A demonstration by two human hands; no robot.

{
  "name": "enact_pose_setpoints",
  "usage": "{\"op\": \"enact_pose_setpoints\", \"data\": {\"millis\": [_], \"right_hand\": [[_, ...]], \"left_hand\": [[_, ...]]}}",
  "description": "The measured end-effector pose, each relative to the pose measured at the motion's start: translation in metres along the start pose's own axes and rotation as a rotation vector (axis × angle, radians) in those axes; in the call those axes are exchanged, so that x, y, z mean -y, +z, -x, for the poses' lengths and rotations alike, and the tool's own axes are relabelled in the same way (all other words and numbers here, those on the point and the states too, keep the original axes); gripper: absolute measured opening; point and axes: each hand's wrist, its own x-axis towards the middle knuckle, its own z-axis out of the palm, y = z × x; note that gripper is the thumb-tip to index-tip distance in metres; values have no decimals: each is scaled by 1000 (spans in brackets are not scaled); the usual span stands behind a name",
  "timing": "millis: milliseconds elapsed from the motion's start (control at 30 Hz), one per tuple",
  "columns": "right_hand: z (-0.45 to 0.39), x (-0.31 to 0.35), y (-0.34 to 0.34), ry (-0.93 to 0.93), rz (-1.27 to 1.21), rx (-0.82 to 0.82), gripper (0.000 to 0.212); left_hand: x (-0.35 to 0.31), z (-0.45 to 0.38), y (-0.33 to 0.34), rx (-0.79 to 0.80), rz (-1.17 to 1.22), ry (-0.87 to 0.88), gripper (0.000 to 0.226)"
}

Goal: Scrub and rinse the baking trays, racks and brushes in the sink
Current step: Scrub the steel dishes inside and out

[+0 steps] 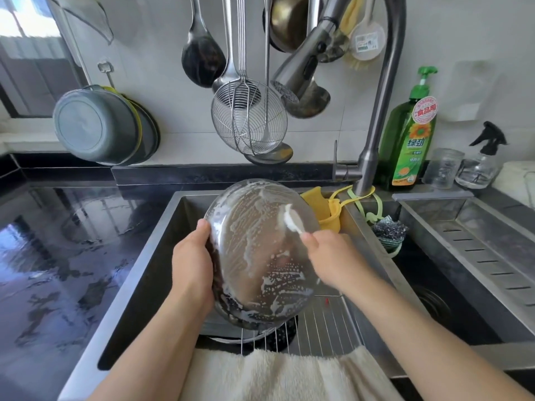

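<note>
**Soapy round tray held over sink, brush on its face**

While the round shallow metal baking tray (pixel 260 250) hangs tilted above the left stainless steel sink basin (pixel 162 256), we see its face turned up toward the camera and streaked with white foam. The left hand (pixel 192 256) grips the tray's left rim, thumb curled over the edge near the top, the other fingers hidden behind the metal. The right hand (pixel 333 256) pinches the handle of a small white-bristled brush (pixel 291 219), fingers closed round it; the bristle head touches the upper right part of the tray's face. Motion blur softens the brush head.

Below the tray we note a wire cooling rack (pixel 318 325) lying in the basin, with a dark perforated round pan (pixel 278 337) partly under it. A cream terry towel (pixel 289 377) drapes over the sink's near edge. Behind the tray, a yellow silicone glove (pixel 321 205) hangs over the divider, and a steel scouring pad (pixel 389 230) sits in a holder just right of it. The pull-down steel faucet (pixel 304 68) points down above the tray, not touching it. A green dish soap pump bottle (pixel 408 140) stands on the ledge beside the faucet base. A wire skimmer (pixel 249 120) hangs on the wall.
</note>
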Motion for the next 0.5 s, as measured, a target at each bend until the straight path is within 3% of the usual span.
{"op": "enact_pose_setpoints", "data": {"millis": [67, 200, 367, 500], "right_hand": [[2, 9, 2, -85, 36, -8, 53], [-18, -10, -16, 83, 95, -146, 51], [1, 8, -5, -118, 1, 17, 50], [-20, -9, -19, 56, 48, -109, 52]], "left_hand": [[1, 0, -1, -22, 30, -44, 49], [-2, 0, -1, -15, 59, -55, 38], [1, 0, -4, -26, 101, -54, 64], [-3, 3, -2, -39, 96, -74, 66]]}}
